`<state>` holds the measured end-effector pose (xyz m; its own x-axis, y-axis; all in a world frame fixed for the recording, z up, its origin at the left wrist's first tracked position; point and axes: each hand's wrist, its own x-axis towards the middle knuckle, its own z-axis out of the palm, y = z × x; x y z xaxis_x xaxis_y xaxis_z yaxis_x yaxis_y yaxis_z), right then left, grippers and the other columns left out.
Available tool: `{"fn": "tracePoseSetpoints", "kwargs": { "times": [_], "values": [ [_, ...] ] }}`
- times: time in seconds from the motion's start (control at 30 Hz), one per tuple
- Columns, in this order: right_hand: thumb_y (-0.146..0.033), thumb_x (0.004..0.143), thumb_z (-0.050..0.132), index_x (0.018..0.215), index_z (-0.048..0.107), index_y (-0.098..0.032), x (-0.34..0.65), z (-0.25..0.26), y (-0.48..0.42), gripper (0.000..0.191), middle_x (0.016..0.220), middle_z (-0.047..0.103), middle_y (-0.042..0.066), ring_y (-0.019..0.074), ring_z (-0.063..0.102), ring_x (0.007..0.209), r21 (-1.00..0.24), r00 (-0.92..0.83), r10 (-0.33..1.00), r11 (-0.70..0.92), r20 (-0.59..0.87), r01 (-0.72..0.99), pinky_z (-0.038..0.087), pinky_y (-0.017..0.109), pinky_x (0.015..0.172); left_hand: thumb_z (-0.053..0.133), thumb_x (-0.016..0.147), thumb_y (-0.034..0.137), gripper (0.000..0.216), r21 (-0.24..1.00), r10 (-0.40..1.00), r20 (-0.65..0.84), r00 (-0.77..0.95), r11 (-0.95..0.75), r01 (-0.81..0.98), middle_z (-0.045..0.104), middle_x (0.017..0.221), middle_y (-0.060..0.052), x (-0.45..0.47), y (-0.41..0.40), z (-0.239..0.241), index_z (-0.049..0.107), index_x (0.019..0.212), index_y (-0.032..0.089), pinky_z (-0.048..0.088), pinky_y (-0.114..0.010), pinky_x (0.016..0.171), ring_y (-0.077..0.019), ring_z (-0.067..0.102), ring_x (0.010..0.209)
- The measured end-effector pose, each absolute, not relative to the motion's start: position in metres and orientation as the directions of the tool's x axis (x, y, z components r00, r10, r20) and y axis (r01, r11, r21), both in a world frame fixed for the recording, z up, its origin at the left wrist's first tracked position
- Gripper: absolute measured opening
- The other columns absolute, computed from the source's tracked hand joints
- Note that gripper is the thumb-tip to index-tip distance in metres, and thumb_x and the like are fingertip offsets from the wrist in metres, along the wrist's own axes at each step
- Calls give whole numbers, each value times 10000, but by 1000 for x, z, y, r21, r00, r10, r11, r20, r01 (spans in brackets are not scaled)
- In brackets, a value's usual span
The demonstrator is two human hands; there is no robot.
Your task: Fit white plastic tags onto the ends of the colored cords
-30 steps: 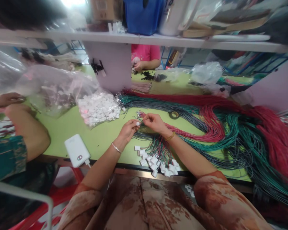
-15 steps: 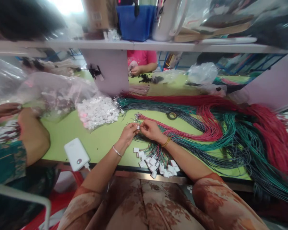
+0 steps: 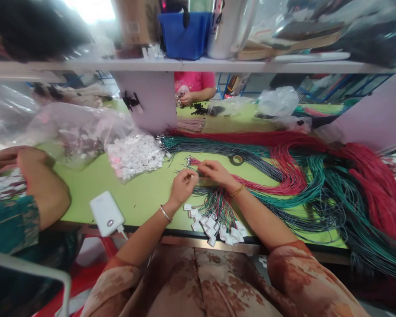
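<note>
Pinching the wire ends [image 3: 194, 162] at the hands' 12 o'clock, the right hand [image 3: 216, 172] had its fingertips closed on them. The left hand [image 3: 184, 187] was curled shut, contents too blurred to tell. Likely step: seating terminals. Next called for fine tip alignment; finished white connectors [image 3: 218, 229] lay at 6 o'clock.

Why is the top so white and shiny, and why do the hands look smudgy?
Head view: a bright light above the shelf washes out to pure white; the left hand and right hand over the wires are smeared by motion blur; the picture's edges look stretched by the wide lens.
</note>
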<state>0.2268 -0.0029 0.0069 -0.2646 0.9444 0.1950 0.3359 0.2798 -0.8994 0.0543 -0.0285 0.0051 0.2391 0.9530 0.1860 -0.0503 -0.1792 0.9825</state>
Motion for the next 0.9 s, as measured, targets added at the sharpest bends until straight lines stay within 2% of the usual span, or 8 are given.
{"fn": "tracePoseSetpoints", "kwargs": {
  "times": [0.1,0.2,0.3,0.37,0.43,0.53,0.67,0.9],
  "values": [
    [-379,832,535,763,625,-135,227,12,-3,269,680,590,-3,105,473,618,-875,-366,922,280,129,396,362,225,605,656,782,327,155,885,536,354,767,-456,-90,698,854,-84,66,-61,18,714,809,186,482,-282,769,-168,623,813],
    [-296,779,609,766,634,-143,211,5,-12,156,712,613,4,109,480,641,-726,-490,869,382,72,571,345,223,622,695,755,357,249,860,156,289,945,-477,-184,721,953,-105,75,-80,21,728,940,194,493,-273,797,-181,654,843],
    [-196,771,592,786,639,-147,194,-6,-21,69,767,629,36,130,485,683,-581,-480,875,426,67,694,334,235,636,592,836,335,219,831,389,331,860,-553,-69,724,928,-99,67,-65,16,723,928,185,489,-291,814,-184,652,855],
    [-165,796,542,806,640,-146,189,-11,-24,101,813,644,56,143,496,704,-551,-459,886,414,62,724,334,245,648,511,879,309,239,784,705,384,596,-590,193,712,883,-88,53,-36,11,714,889,184,479,-319,814,-188,633,841],
    [-162,810,515,807,632,-155,188,-12,-25,117,822,647,55,147,495,691,-528,-442,895,404,59,747,321,249,639,456,895,270,266,699,869,381,316,-495,517,691,955,-114,36,-1,4,693,950,162,462,-354,842,-214,612,891],
    [-156,819,491,785,603,-172,189,-10,-26,118,803,637,40,144,485,672,-494,-445,893,421,76,761,293,248,620,397,886,172,313,459,934,323,151,-294,839,648,1036,-170,16,49,-7,642,1073,118,423,-391,888,-266,576,988],
    [-175,845,466,817,573,-178,190,-10,-28,110,774,626,35,142,484,663,-508,-422,902,405,87,760,293,240,621,379,905,203,313,257,970,224,92,-150,955,602,1035,-199,12,86,-17,572,1129,102,421,-375,787,-292,574,941],
    [-195,821,480,774,530,-175,194,-18,-26,71,664,557,-9,113,446,587,-689,-362,911,391,197,610,314,218,587,461,884,247,225,322,966,257,14,-99,942,604,1035,-148,22,92,-24,582,1065,191,388,-342,767,-276,546,973]
  ]
}}
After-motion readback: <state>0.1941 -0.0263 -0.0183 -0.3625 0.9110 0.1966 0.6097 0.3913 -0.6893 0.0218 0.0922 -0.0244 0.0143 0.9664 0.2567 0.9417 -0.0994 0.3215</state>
